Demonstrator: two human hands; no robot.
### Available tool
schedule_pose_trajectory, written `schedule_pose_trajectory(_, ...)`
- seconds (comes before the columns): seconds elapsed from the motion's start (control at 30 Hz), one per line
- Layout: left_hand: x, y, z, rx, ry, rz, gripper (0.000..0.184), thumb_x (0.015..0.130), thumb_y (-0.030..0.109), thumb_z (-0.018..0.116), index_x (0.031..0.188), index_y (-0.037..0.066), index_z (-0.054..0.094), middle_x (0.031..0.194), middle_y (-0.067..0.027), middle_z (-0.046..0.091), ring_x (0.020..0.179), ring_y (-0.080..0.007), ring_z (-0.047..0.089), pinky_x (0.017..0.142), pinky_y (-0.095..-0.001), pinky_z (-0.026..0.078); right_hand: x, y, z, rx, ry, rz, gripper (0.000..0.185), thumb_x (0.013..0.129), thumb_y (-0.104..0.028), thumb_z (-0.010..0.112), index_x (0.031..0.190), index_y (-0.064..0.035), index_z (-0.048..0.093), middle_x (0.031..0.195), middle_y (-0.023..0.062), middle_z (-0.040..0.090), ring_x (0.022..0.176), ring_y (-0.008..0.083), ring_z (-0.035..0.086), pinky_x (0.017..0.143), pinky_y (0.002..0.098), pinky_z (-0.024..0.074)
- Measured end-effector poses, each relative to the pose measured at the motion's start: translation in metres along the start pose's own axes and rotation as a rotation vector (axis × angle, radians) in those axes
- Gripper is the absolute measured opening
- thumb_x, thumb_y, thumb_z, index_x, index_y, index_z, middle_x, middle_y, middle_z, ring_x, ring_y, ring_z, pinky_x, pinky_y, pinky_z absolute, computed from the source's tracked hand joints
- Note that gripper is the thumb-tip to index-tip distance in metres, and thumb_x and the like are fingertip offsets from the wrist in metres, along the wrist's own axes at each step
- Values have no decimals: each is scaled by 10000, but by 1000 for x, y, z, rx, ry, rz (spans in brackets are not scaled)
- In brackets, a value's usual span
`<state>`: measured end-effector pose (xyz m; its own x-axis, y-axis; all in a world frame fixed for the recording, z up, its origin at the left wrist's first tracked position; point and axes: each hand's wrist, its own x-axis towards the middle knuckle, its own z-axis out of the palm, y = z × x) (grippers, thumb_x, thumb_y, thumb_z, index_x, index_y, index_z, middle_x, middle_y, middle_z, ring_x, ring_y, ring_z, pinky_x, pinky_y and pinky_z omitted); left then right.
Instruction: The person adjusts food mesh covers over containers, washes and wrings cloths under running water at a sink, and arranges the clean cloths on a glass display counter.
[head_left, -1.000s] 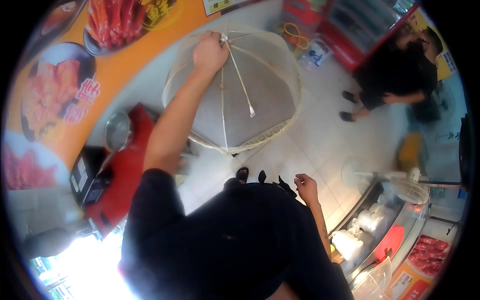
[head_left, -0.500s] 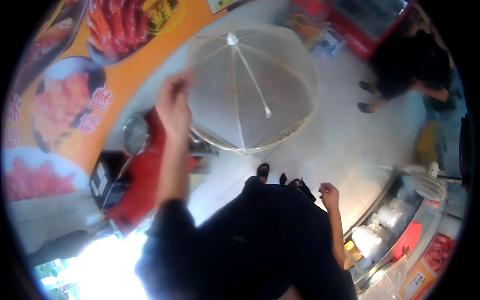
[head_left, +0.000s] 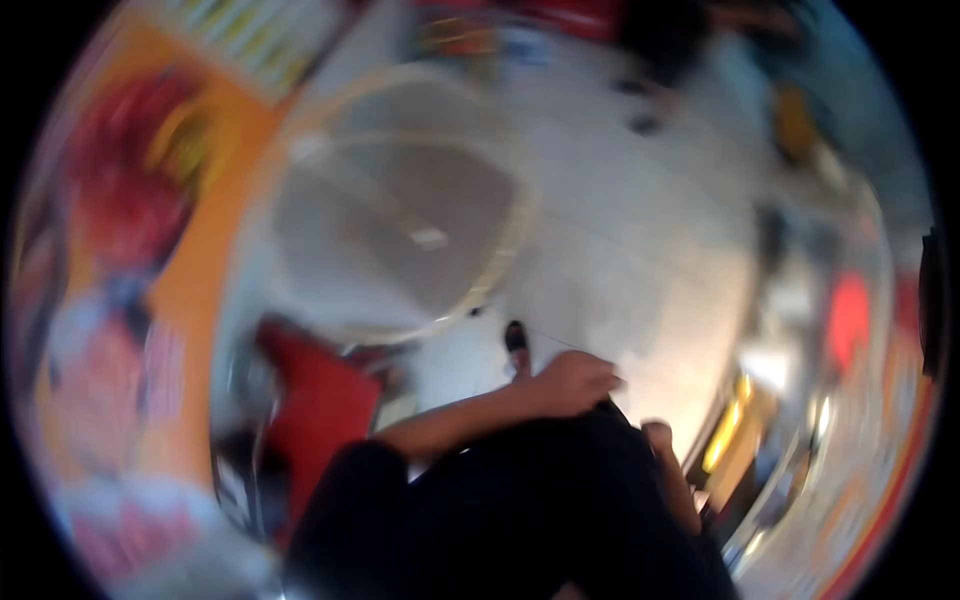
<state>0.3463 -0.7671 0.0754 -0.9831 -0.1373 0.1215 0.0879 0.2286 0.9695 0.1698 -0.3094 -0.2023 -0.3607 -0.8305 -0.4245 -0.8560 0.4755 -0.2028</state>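
My left hand (head_left: 580,383) is in front of my body at about waist height, with the forearm coming across from the left. Its fingers look curled, but blur hides whether anything is in them. Lower and to the right, close to my dark clothing, is my right hand (head_left: 657,437), its fingers also smeared. Ahead and to the left stands a see-through mesh food cover (head_left: 400,200), with pale ribs, a light rim and a small white piece at the end of a rod inside. Neither hand touches it.
Along the left runs an orange counter panel (head_left: 225,190) with food pictures. Under it is a red surface (head_left: 325,410). A glass-edged counter with a yellow strip (head_left: 727,425) and a red object (head_left: 849,322) lies right. Another person in dark clothing (head_left: 665,40) is at the back.
My left hand has come down and right, away from beside the mesh cover to the front of my body. The view has turned, so the cover and the other person appear further left.
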Motion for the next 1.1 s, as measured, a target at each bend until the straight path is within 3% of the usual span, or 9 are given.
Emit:
schedule_pose_trajectory(0.07,13,2,17,119,-172,-107,186,969,204,543,960,58,659,881,-170,656,836,-400,634,747,-469,496,-36,-11,14,78,-325,327,172,791,-236,612,660,-136,660,686,92,681,665,287,678,605,425,526)
schedule_pose_trajectory(0.23,-32,-36,47,76,-65,-360,235,1028,196,529,952,25,670,636,-40,594,564,-135,569,553,-318,478,-82,-75,2,945,49,997,287,844,-233,576,795,-12,753,707,138,720,540,233,678,586,348,551)
schedule_pose_trajectory(0.3,-50,-36,88,98,-103,-486,299,1048,234,530,917,2,665,621,-1,531,537,-79,496,518,-258,441,-132,-74,43,801,197,887,275,841,-262,594,791,-47,758,784,110,746,647,251,708,658,375,564)
schedule_pose_trajectory(0.53,-19,-55,236,204,-303,-540,371,1032,340,549,869,34,681,626,-34,591,546,-117,558,536,-302,478,-296,-77,167,1043,396,1231,296,786,-291,655,894,-50,789,841,143,756,797,260,737,788,375,572)
schedule_pose_trajectory(0.63,0,-39,341,229,-363,-439,328,1015,335,600,962,25,692,685,-48,639,604,-122,605,565,-288,503,-385,-81,258,1678,358,1647,241,933,-150,558,916,48,693,816,173,734,585,263,698,480,375,560)
schedule_pose_trajectory(0.9,132,-4,634,-154,-623,-331,166,1005,197,614,1058,40,620,825,-56,651,719,-142,639,641,-283,530,-567,-124,396,2037,711,2152,127,931,-75,511,842,-31,589,756,180,679,466,249,585,348,370,410)
schedule_pose_trajectory(0.97,181,14,705,-186,-663,-430,137,998,171,606,1065,53,619,843,-53,663,737,-144,650,671,-286,534,-565,-139,484,2526,1255,1993,103,919,-68,503,889,-15,586,780,193,674,455,240,560,349,369,391)
schedule_pose_trajectory(1.03,231,20,774,-260,-663,-561,119,986,149,600,1068,63,611,845,-47,668,732,-148,652,681,-289,535,-562,-115,354,2233,958,2227,161,946,-119,553,1050,-19,627,798,167,691,433,226,548,349,339,380)
schedule_pose_trajectory(1.1,279,9,843,-314,-648,-623,101,991,155,588,1058,81,603,846,-45,669,721,-153,649,669,-294,535,-549,-100,302,2275,1026,2158,108,910,-81,509,890,-14,592,778,174,670,429,253,537,356,367,379)
